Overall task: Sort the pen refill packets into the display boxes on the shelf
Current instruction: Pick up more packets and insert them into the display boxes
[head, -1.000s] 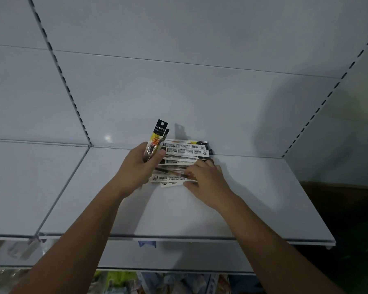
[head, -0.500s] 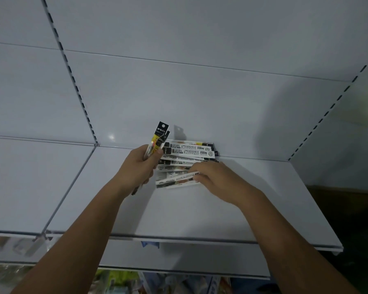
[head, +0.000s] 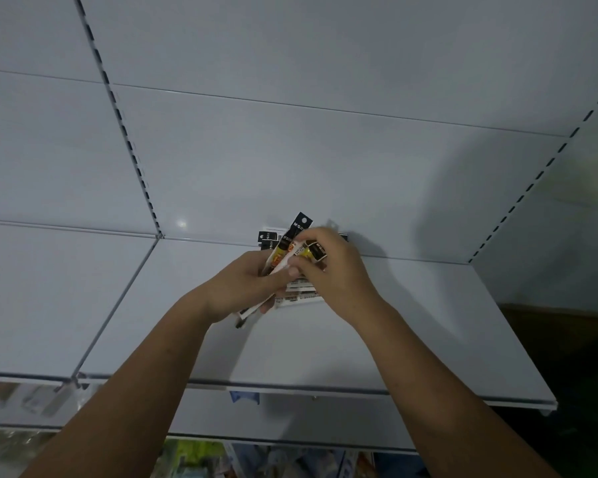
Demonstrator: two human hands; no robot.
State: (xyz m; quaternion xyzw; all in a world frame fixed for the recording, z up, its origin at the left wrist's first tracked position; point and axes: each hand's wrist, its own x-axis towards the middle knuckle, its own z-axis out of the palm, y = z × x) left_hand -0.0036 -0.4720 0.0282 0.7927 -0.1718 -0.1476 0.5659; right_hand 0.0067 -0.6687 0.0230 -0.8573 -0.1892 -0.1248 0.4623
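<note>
My left hand (head: 242, 288) grips a small bundle of pen refill packets (head: 287, 250), long and narrow with black tops and yellow-red labels, tilted up to the right. Over their upper ends my right hand (head: 335, 270) pinches another packet (head: 315, 251) with a black and yellow end, laid against the bundle. Beneath both hands a pile of white refill packets (head: 299, 298) lies flat on the white shelf (head: 411, 332), near the back wall. Most of that pile is hidden by my hands. No display box is in view.
The white shelf's front edge (head: 325, 389) runs below my forearms. A second shelf board (head: 49, 291) adjoins it on the left. Slotted uprights (head: 125, 132) climb the back panel. Blurred goods (head: 194, 457) sit on a lower shelf.
My right hand has left the flat pile with a packet and come up against the bundle in my left hand. The left hand has shifted a little right, and the view has moved closer.
</note>
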